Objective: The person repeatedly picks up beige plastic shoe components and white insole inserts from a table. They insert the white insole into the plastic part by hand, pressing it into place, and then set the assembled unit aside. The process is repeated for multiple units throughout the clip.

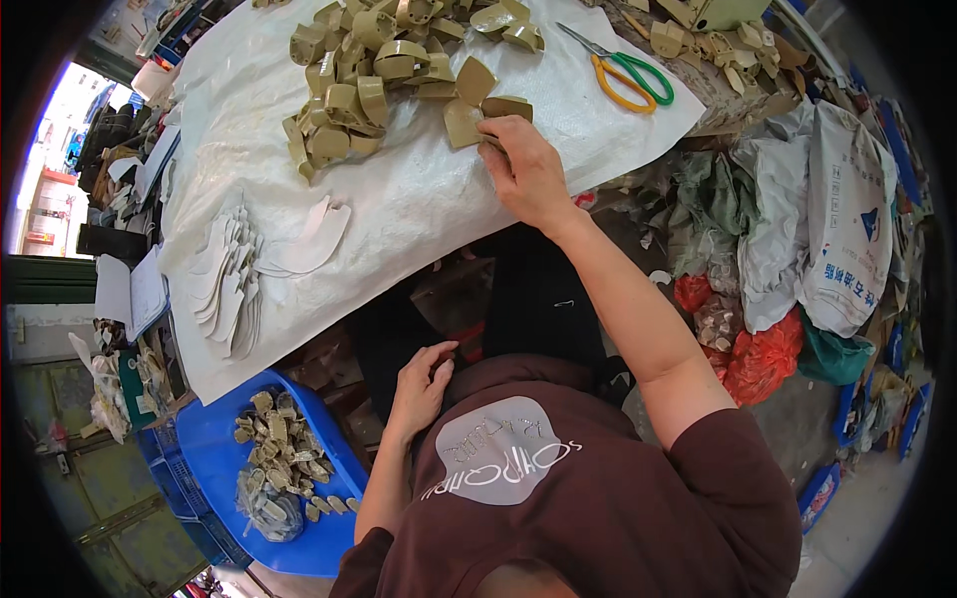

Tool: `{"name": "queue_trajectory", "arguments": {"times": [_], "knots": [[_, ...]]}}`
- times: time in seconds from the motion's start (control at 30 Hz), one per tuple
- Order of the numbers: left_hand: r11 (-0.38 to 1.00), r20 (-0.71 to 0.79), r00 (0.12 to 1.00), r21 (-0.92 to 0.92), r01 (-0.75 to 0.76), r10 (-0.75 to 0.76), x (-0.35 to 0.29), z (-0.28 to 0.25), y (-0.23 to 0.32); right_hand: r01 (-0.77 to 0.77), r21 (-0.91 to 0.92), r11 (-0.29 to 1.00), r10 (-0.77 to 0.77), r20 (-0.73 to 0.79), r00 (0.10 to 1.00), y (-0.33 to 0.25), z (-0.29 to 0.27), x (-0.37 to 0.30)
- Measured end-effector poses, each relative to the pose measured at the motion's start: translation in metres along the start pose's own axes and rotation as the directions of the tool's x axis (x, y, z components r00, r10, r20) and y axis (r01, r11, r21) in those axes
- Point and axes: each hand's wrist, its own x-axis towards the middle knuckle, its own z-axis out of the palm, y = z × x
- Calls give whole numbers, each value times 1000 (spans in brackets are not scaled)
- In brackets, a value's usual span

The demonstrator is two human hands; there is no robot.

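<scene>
My right hand reaches over the white-covered table, thumb and fingers pinched at the near edge of the pile, on an olive curved piece. The fingers partly hide what they hold. Glossy olive pieces, curved and hollow, are heaped to the left and beyond it. My left hand rests low by my lap, below the table edge, fingers loosely extended and holding nothing. Scissors with one orange and one green handle lie to the right of the pile.
A white woven sheet covers the table. Thin white curved cutouts lie at its left. Below stands a blue tub with small tan pieces and a plastic bag. At right are a white sack and red bags.
</scene>
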Motion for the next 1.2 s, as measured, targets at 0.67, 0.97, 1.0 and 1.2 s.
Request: {"name": "queue_trajectory", "arguments": {"times": [0.67,0.97,1.0,1.2], "knots": [[997,-272,959,27,-68,73,-4,-34,16,-259,113,959,245,121,962,3,-9,26],[905,-434,794,213,-367,424,24,-79,73,-305,-154,940,317,61,947,-26,-42,15],[882,-437,767,262,-391,470,31,-81,77,-319,-52,946,323,78,943,-28,-41,18],[790,-339,737,444,-423,585,68,-80,79,49,103,993,-76,273,959,-51,2,34]]}}
